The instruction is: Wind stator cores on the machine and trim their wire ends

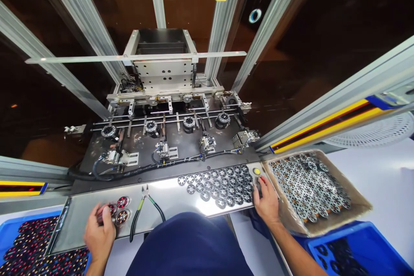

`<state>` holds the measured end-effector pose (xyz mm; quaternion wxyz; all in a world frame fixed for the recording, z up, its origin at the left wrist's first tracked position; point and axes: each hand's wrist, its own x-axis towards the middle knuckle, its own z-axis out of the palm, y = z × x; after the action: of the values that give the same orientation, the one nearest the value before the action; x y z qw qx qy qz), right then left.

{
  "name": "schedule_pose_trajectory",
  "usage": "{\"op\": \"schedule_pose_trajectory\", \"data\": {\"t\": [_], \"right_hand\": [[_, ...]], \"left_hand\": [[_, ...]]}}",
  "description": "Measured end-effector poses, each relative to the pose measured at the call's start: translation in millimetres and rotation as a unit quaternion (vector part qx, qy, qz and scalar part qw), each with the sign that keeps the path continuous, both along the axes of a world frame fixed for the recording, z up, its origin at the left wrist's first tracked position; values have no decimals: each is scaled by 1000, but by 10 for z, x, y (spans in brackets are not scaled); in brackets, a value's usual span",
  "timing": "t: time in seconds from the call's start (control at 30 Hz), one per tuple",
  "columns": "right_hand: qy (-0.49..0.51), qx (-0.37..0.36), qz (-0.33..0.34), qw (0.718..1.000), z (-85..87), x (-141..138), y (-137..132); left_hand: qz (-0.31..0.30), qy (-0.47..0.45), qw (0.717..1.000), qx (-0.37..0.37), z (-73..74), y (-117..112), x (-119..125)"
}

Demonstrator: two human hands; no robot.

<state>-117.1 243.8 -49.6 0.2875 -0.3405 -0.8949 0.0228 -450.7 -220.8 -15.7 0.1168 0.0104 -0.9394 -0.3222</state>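
Note:
My left hand (98, 233) rests at the left end of a shiny steel shelf (168, 198), fingers curled over a round wound part (111, 209); two more red-wound round parts (123, 209) lie just right of it. My right hand (265, 202) lies at the shelf's right end, fingers bent down onto a dark button (258, 189), just below a yellow button (256, 171). Several round black-and-silver discs (223, 185) are spread on the shelf left of that hand.
Green-handled pliers (140, 207) lie mid-shelf. Behind stands a machine bed (168, 138) with several round fixtures on rails. A cardboard box of discs (307, 185) sits right, blue bins (355, 250) below and a blue bin (29, 241) left. A white fan (378, 131) is far right.

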Motion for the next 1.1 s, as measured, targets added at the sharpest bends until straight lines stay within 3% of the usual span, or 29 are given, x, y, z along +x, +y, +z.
{"op": "schedule_pose_trajectory", "data": {"t": [1.1], "right_hand": [[6,20,28,999,-10,-18,76]], "left_hand": [[-8,16,999,43,-78,2,-3]]}}
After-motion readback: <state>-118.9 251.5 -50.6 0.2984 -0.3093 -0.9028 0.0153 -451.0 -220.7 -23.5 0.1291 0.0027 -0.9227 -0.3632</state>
